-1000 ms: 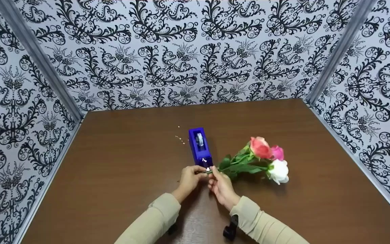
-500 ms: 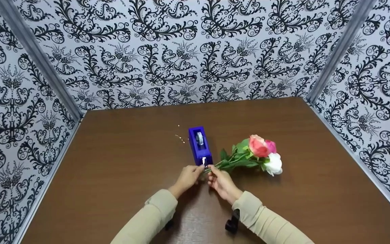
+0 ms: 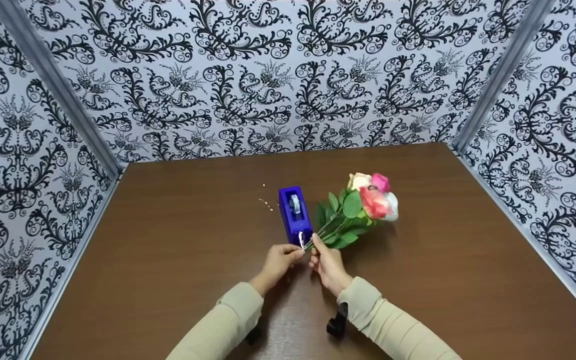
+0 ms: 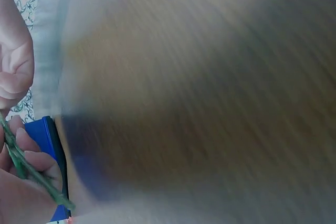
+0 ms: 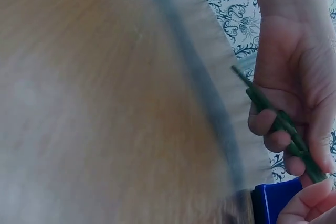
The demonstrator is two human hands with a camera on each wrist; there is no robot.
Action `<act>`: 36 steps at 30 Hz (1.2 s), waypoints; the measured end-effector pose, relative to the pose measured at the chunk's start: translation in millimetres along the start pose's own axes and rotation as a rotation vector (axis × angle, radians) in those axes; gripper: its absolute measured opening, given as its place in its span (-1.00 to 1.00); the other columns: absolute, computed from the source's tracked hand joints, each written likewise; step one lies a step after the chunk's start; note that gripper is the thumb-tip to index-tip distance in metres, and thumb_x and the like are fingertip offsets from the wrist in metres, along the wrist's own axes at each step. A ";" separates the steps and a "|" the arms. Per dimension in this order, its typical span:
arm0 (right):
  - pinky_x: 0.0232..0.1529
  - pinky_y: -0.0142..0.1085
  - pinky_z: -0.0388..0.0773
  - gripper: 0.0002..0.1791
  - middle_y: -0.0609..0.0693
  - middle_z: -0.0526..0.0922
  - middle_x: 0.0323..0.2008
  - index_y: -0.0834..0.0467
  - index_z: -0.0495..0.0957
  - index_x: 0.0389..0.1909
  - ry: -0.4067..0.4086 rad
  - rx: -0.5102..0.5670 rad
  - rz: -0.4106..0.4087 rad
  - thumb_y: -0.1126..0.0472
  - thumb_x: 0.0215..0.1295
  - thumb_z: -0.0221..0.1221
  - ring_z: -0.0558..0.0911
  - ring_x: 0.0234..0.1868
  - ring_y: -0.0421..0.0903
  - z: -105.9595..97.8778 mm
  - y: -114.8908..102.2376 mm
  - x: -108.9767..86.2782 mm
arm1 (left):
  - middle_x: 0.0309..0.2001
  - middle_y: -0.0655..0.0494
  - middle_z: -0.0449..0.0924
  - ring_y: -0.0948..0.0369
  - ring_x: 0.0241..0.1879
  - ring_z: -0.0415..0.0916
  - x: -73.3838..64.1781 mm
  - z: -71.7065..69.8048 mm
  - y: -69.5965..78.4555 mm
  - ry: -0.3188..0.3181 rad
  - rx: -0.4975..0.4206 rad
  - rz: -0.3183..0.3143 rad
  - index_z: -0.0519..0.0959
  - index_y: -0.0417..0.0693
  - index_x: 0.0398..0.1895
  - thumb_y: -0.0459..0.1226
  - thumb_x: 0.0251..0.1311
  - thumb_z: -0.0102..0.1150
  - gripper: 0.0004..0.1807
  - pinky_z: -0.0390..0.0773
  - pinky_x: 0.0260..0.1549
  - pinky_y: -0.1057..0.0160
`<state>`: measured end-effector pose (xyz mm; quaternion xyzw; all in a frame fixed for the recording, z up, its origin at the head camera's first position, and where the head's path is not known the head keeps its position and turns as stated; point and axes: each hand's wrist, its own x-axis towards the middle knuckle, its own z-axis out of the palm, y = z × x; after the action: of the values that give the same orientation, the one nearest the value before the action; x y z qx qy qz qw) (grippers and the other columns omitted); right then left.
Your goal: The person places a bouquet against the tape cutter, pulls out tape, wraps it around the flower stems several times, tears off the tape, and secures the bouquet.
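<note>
In the head view a bunch of roses (image 3: 375,202), red, pink, white and cream with green leaves, leans out to the upper right. My right hand (image 3: 329,265) grips its stems, thumb on top. Close by, my left hand (image 3: 280,262) has its fingertips at the cut ends, beside a clear strip of tape (image 3: 301,240) on the front of a blue tape dispenser (image 3: 289,220). In the right wrist view the green stems (image 5: 286,124) run across the curled fingers of the left hand. The left wrist view also shows the stems (image 4: 31,174) lying over those fingers.
The brown wooden table (image 3: 193,225) stands within walls (image 3: 248,80) covered in black and white scrollwork. Tiny pale scraps (image 3: 266,204) lie left of the dispenser. A roll of tape (image 3: 295,205) sits inside it. A black device (image 3: 337,324) hangs under the right sleeve.
The blooms have swung up and to the left, away from the table's right side, and the cream rose has come into view. Both hands stay close to the dispenser's front.
</note>
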<state>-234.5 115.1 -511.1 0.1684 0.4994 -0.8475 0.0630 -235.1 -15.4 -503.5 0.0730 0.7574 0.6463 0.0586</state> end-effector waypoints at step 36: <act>-0.70 -0.50 0.22 -0.74 -0.16 0.37 -0.64 0.12 0.51 -0.37 0.039 -0.052 0.008 -0.02 0.24 0.12 0.28 -0.72 -0.32 12.3 0.1 0.0 | -0.39 0.10 0.68 0.22 -0.39 0.59 12.9 2.6 -19.4 0.225 0.484 0.284 0.70 -0.09 -0.40 -0.23 -0.02 0.30 -0.86 0.52 -0.39 0.28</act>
<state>-237.2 104.4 -505.7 0.1850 0.5218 -0.8306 0.0609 -247.9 -13.4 -523.0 0.1179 0.8735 0.4526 -0.1356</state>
